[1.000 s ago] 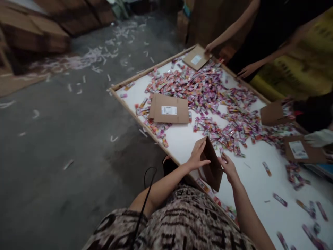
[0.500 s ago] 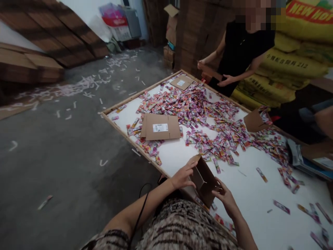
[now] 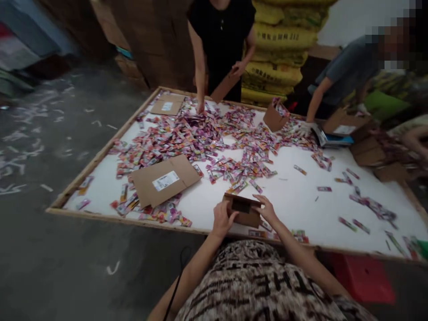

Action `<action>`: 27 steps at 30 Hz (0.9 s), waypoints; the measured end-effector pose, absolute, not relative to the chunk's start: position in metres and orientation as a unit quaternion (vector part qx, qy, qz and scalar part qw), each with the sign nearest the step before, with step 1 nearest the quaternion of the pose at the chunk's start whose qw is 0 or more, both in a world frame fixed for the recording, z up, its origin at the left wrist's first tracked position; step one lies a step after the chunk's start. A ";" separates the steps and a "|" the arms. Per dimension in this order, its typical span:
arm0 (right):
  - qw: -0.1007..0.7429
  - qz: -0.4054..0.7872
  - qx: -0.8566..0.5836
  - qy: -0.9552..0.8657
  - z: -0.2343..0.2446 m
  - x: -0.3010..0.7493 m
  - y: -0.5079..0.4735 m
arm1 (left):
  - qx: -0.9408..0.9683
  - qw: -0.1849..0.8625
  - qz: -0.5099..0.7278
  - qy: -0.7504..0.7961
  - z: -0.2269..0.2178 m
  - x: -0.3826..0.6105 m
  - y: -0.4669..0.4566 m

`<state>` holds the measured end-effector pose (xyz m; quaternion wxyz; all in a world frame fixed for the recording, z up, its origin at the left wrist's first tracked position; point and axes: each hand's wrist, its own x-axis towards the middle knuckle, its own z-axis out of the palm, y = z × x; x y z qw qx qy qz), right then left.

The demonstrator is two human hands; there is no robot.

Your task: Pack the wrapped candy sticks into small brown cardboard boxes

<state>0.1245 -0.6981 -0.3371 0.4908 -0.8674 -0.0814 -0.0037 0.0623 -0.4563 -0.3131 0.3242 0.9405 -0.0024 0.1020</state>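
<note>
A small open cardboard box (image 3: 249, 218) is held at the near edge of the white table, its opening facing up. My left hand (image 3: 224, 219) grips its left end, thumb over the near side. My right hand (image 3: 266, 208) is closed on the right end, fingers at the far corner. The inside of the box looks dark, and its bottom is hard to make out. Beyond it lies a broad heap of small pink and purple sachets (image 3: 187, 133). Left of the box, flattened cartons (image 3: 167, 180) with a white label rest on some sachets.
A wooden rim (image 3: 110, 218) borders the table (image 3: 290, 214). Across it, a person in black (image 3: 222, 40) reaches into the heap, holding cardboard. A box of sachets (image 3: 276, 117), a gloved co-worker (image 3: 321, 100) and more cartons (image 3: 368, 151) are further right. A red stool (image 3: 371, 278) stands below.
My view has swung right. The box has turned from tilted to nearly level above the table edge, still between both hands. The person opposite has lowered one hand into the sachets.
</note>
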 end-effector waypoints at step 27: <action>0.225 -0.056 -0.907 -0.352 -0.341 0.069 -0.703 | 0.919 0.120 -0.057 -0.370 -0.296 0.106 -0.464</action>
